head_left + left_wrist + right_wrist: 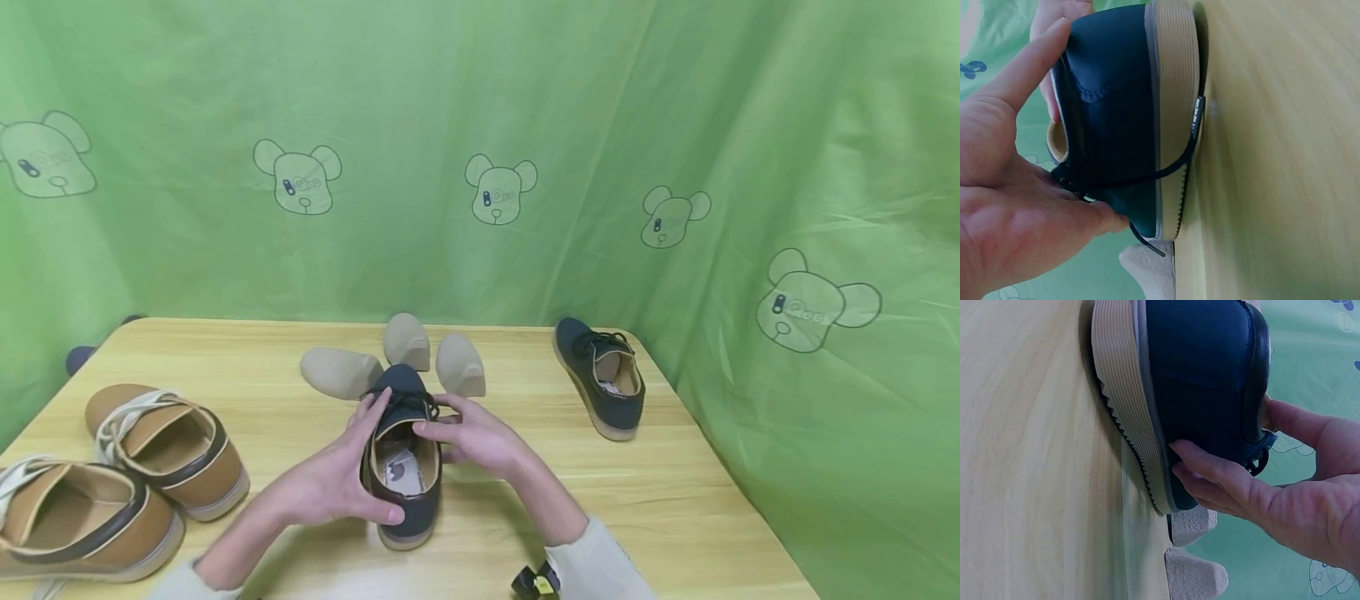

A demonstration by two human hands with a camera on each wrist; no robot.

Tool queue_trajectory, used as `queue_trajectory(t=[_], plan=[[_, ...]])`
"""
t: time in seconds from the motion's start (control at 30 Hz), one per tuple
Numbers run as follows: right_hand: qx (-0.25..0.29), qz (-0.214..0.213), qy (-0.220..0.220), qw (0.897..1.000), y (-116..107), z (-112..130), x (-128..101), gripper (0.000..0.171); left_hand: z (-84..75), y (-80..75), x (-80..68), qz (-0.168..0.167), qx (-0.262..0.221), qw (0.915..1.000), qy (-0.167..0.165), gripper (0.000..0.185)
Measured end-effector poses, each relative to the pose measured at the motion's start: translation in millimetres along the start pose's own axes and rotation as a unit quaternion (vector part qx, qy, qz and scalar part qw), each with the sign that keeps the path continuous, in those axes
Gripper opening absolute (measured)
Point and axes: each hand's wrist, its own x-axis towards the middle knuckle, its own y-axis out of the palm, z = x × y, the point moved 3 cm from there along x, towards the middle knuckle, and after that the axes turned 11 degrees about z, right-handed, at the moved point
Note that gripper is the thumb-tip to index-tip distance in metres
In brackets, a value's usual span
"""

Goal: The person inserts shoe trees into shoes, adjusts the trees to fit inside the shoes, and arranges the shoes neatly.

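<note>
A navy lace-up shoe (405, 505) stands on the table, toe pointing away, its black laces lying over the tongue. My left hand (337, 479) holds it along the left side, thumb at the heel and fingers beside the laces. With the thumb at the tongue inside the opening and the fingers against the outer side, my right hand (480, 435) grips the shoe's right side. Just beyond the toe lie three beige moulded shoe inserts: a left one (337, 372), a middle one (406, 340) and a right one (460, 365).
The other navy shoe (600, 377) stands at the table's right edge. Two tan shoes with pale laces, one farther back (213, 479) and one nearer (135, 537), are at the left. A green curtain (420, 233) hangs behind the wooden table (660, 525).
</note>
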Motion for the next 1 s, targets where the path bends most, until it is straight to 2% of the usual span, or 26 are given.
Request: queue_trajectory(t=[0.23,0.43,0.7,1.0], plan=[[-0.009,-0.001,0.0,1.0,1.4,0.7,0.0,0.074,4.4,-0.6,2.5,-0.005,0.017,0.9997,0.017,0.149],[-0.012,-0.003,0.002,1.0,1.3,0.6,0.2,0.074,7.5,0.6,6.0,-0.001,0.004,0.9992,0.039,0.151],[-0.019,-0.008,0.006,1.0,1.6,-0.6,1.0,0.075,7.6,-2.2,7.0,-0.01,0.059,0.9982,0.013,0.147],[-0.028,-0.01,0.007,1.0,0.4,-1.2,1.2,0.074,10.7,-4.3,8.1,-0.001,0.061,0.9974,0.037,0.142]])
